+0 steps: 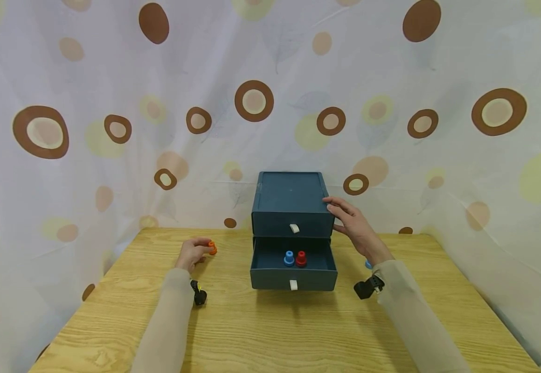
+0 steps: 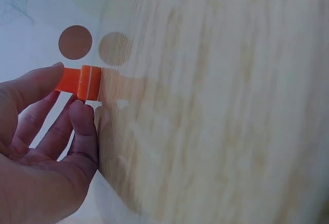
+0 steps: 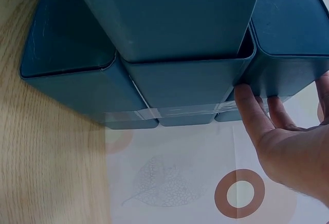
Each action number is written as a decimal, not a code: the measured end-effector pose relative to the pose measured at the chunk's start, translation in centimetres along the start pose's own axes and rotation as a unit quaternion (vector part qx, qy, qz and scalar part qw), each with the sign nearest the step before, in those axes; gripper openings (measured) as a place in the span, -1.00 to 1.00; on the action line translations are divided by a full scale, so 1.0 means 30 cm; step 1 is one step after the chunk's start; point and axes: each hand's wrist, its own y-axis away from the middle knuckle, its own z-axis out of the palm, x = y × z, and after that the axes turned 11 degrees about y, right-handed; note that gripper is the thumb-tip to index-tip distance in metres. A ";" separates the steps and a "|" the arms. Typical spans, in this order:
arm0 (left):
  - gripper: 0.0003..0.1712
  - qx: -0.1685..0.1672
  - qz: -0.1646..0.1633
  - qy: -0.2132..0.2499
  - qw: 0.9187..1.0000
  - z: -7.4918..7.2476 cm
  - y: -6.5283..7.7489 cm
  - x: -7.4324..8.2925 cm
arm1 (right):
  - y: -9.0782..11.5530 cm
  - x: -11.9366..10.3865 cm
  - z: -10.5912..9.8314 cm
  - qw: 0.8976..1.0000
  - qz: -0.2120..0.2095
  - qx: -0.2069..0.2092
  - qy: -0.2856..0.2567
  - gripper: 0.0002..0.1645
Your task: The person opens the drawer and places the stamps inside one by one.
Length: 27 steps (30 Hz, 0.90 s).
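My left hand (image 1: pixel 193 254) pinches a small orange stepped peg (image 2: pixel 90 82) between thumb and fingers. The peg stands at the table's surface, left of a dark blue drawer unit (image 1: pixel 290 192). My right hand (image 1: pixel 358 230) rests its fingertips against the unit's upper right side, fingers loosely bent, gripping nothing. In the right wrist view, that hand touches the top section's side (image 3: pixel 288 75). The middle drawer (image 1: pixel 294 280) is pulled out. Inside it, a light blue stepped peg (image 1: pixel 289 259) and a red stepped peg (image 1: pixel 301 259) stand upright side by side.
Another blue piece (image 1: pixel 368 264) is mostly hidden behind my right wrist on the wooden table (image 1: pixel 261 336). White tabs (image 1: pixel 294 228) serve as drawer handles. Clear tape (image 3: pixel 180 111) runs along the unit's side. A patterned curtain (image 1: pixel 289 62) hangs behind the table.
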 end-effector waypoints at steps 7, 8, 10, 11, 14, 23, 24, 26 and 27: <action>-0.49 0.002 -0.007 -0.002 1.000 0.009 -0.001 0.000 | -0.003 0.004 0.002 1.000 -0.001 0.004 0.003 -0.34; -0.49 0.002 -0.007 -0.001 1.000 0.009 -0.002 0.000 | -0.003 0.004 0.002 1.000 0.000 0.005 0.002 -0.34; -0.50 0.004 -0.007 0.001 1.000 0.010 -0.002 0.001 | -0.004 0.005 0.002 1.000 0.000 0.006 0.002 -0.34; -0.51 0.005 -0.007 0.001 1.000 0.011 -0.002 0.001 | -0.005 0.004 0.003 1.000 0.001 0.007 0.002 -0.34; -0.53 0.002 -0.006 -0.003 1.000 0.010 0.003 -0.001 | -0.005 0.003 0.003 1.000 0.003 0.008 0.002 -0.35; -0.57 -0.007 0.001 -0.014 1.000 0.008 0.007 -0.004 | -0.002 0.001 0.003 1.000 0.003 0.003 0.002 -0.32; -0.57 -0.008 0.001 -0.014 1.000 0.008 0.007 -0.003 | -0.002 0.000 0.003 1.000 0.002 0.003 0.002 -0.32; -0.57 -0.007 0.001 -0.010 1.000 0.005 0.009 -0.002 | -0.003 -0.002 0.004 1.000 0.002 0.004 0.003 -0.32; -0.58 -0.008 0.002 -0.010 1.000 0.002 0.009 -0.003 | -0.003 -0.002 0.005 1.000 0.003 0.005 0.003 -0.32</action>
